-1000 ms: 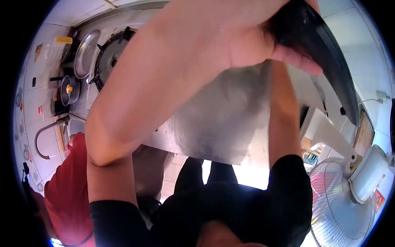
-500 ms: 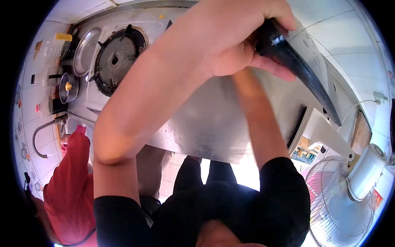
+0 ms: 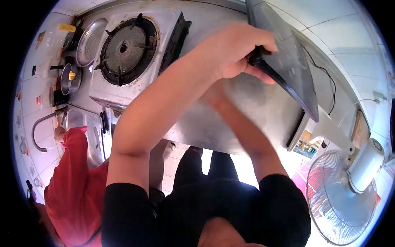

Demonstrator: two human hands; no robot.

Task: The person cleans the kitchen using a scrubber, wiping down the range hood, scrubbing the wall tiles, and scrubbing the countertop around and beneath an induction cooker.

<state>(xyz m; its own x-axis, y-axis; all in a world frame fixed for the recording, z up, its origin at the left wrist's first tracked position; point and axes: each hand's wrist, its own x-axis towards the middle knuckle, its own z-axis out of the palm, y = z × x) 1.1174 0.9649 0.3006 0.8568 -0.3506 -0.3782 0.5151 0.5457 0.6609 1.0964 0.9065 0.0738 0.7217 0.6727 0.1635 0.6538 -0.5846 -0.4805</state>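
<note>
My left hand (image 3: 243, 51) reaches across to the upper middle. Its fingers are closed round the black grip of a broad, dark grey flat tool (image 3: 294, 61), which looks like a large blade. The tool slants down to the right, its lower corner near the white stand. Crossing below my left forearm, my right hand (image 3: 213, 92) is blurred and partly covered, so its fingers cannot be made out. Under both arms lies the metal worktop (image 3: 205, 127).
A gas stove (image 3: 127, 51) stands at the upper left, beside a perforated metal pan (image 3: 90, 41) and a small lidded pot (image 3: 70, 78). A person in a red sleeve (image 3: 76, 177) is at the sink (image 3: 92, 131). A fan (image 3: 341, 193) stands at lower right.
My left hand has moved left and down with the tool, whose broad grey face now shows. My right arm has swung left. More of the stove is visible.
</note>
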